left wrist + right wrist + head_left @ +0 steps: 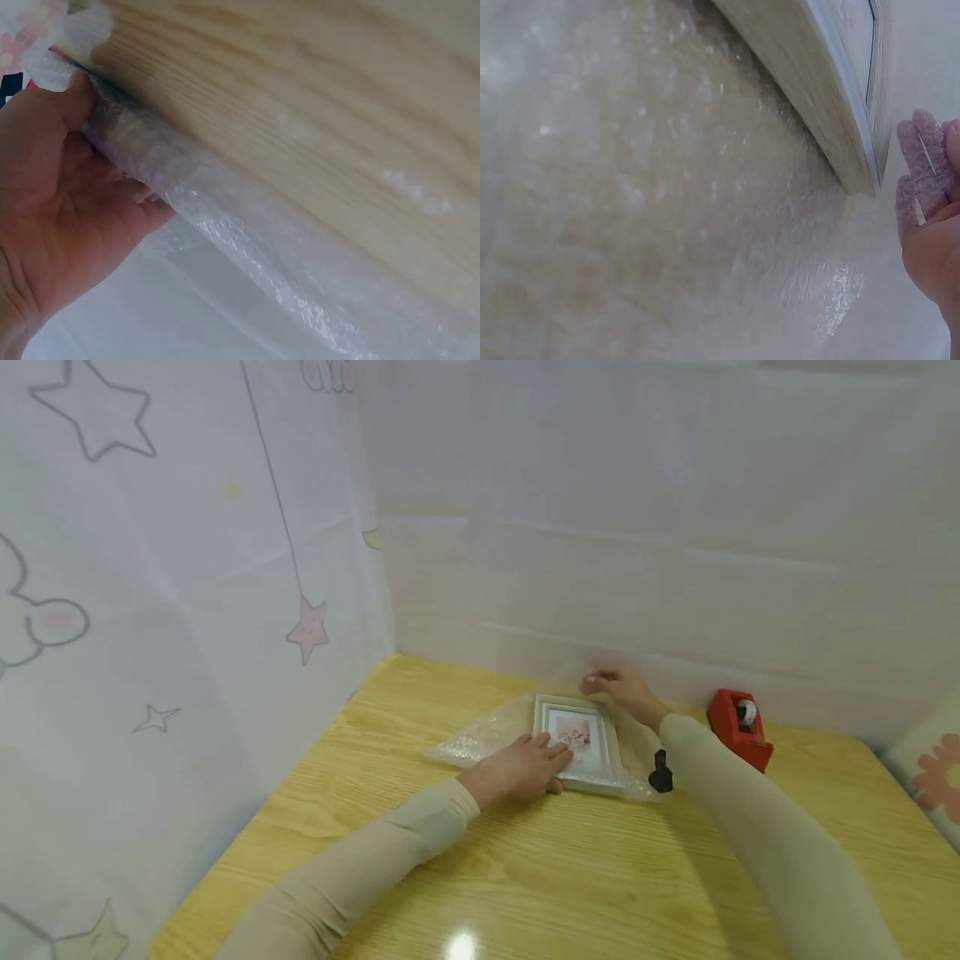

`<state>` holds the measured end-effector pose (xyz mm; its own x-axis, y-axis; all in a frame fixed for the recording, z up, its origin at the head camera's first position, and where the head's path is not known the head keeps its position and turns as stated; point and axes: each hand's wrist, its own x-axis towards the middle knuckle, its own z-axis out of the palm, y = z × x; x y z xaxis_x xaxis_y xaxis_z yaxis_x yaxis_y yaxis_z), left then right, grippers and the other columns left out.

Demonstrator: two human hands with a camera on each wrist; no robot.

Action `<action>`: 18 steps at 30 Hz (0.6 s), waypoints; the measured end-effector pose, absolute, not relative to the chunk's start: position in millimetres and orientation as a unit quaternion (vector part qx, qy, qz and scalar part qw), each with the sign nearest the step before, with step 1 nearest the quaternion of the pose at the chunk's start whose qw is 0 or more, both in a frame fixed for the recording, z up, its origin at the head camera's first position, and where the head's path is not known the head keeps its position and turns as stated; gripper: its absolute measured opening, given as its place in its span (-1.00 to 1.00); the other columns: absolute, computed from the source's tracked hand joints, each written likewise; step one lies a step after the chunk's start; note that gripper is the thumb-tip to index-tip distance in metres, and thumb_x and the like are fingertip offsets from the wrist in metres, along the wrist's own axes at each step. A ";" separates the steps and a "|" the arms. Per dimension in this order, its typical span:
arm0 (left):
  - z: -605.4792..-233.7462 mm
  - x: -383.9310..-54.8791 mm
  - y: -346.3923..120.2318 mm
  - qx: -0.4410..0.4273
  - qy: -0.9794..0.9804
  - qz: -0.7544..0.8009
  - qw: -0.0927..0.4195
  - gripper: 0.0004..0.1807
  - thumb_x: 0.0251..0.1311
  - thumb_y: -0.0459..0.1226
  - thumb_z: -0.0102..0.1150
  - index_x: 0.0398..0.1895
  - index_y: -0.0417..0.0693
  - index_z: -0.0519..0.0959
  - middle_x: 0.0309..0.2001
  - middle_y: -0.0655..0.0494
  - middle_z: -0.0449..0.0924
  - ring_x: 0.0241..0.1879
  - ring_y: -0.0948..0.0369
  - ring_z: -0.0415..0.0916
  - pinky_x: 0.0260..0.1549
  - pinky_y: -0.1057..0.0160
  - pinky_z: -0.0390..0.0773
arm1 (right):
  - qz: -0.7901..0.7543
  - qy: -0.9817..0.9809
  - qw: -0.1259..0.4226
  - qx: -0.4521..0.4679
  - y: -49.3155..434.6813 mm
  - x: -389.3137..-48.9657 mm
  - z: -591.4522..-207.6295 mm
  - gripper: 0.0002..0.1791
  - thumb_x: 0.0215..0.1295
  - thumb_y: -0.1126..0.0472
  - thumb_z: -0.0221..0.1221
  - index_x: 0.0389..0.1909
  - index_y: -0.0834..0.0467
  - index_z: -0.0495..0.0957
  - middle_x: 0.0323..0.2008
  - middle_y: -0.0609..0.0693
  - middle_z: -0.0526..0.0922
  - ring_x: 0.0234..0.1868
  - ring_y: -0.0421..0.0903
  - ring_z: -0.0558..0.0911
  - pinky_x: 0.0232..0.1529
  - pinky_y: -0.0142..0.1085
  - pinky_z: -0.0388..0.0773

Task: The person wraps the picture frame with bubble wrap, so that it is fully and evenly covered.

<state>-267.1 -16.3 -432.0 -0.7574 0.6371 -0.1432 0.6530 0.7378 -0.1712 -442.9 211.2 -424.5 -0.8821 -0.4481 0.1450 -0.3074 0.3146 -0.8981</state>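
A picture frame (pixel 611 743) with a pale border and a pink picture lies on a sheet of clear bubble wrap (pixel 480 739), whose near edge is folded up over the frame's lower part. My left hand (pixel 521 767) rests on the folded wrap at the frame's near left, fingers extended across it; in the left wrist view the thumb lies along the wrapped edge. Past the frame's far right corner, my right hand (pixel 618 687) pinches the far part of the wrap. In the right wrist view, its fingers (pixel 922 157) show through the bubbled film.
A red tape dispenser (pixel 738 727) with a roll of tape stands on the wooden table (pixel 480 893), right of the right forearm. A small black object (pixel 661 772) is by the right sleeve. Patterned white cloth walls rise at the left and back.
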 end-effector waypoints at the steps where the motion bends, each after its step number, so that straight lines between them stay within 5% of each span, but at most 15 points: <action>1: -432.2 -267.7 -15.3 0.347 0.931 -0.109 0.034 -0.34 0.57 0.09 -0.16 0.60 0.03 0.14 0.57 0.13 0.11 0.52 -0.02 0.04 0.41 -0.02 0.13 | -0.540 0.805 0.069 -0.235 212.4 -443.3 -424.8 -0.71 0.53 0.40 0.08 0.10 0.54 0.54 0.02 0.47 0.61 0.08 0.39 0.60 0.23 0.15 0.40; 18: -441.8 -270.6 -8.6 0.360 0.923 -0.136 0.001 -0.32 0.59 0.05 -0.19 0.58 -0.13 0.13 0.53 -0.01 0.19 0.46 -0.09 0.13 0.43 0.01 0.07 | -0.499 0.835 0.061 -0.223 215.2 -430.4 -430.0 -0.73 0.47 0.24 0.23 0.03 0.33 0.69 0.04 0.18 0.69 0.13 0.10 0.57 0.16 -0.08 0.45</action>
